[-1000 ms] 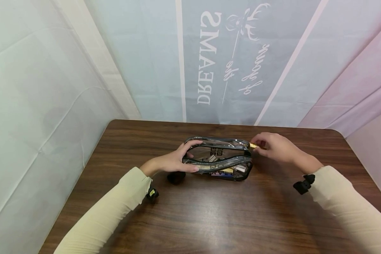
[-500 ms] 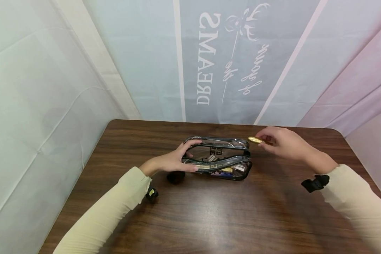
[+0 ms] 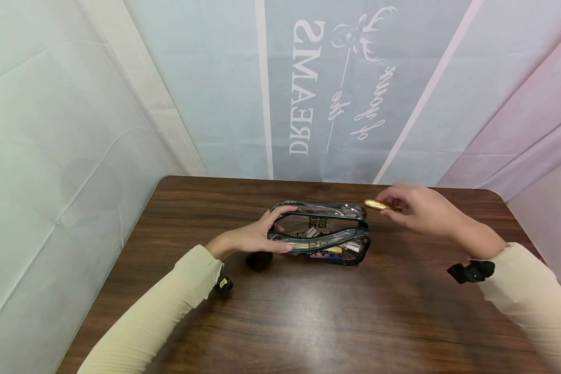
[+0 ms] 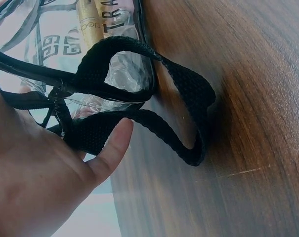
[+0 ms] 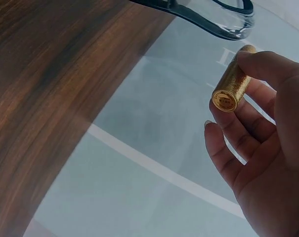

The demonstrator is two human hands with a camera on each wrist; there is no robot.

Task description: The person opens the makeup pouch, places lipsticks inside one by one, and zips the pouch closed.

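A clear pouch [image 3: 329, 242] with black trim and dark lettering stands on the table, its top gaping. My left hand [image 3: 250, 239] holds its left end, with the thumb on the near edge and fingers over the far edge. Inside lie a silver piece [image 3: 354, 246] and a gold tube [image 4: 88, 22], among other small items. My right hand [image 3: 423, 208] pinches a gold lipstick tube [image 5: 233, 84] between thumb and fingers. The tube is just off the pouch's right end, apart from it. In the left wrist view, the thumb touches the pouch's black strap [image 4: 196, 98].
The brown wooden table [image 3: 280, 322] stretches out in front of the pouch. Behind it hangs a pale blue printed cloth [image 3: 229, 104], and a white cloth [image 3: 65, 156] hangs at the left.
My right hand has moved right and slightly back with the lipstick tube, away from the pouch's right end. My left hand stays in place, and the pouch has barely shifted.
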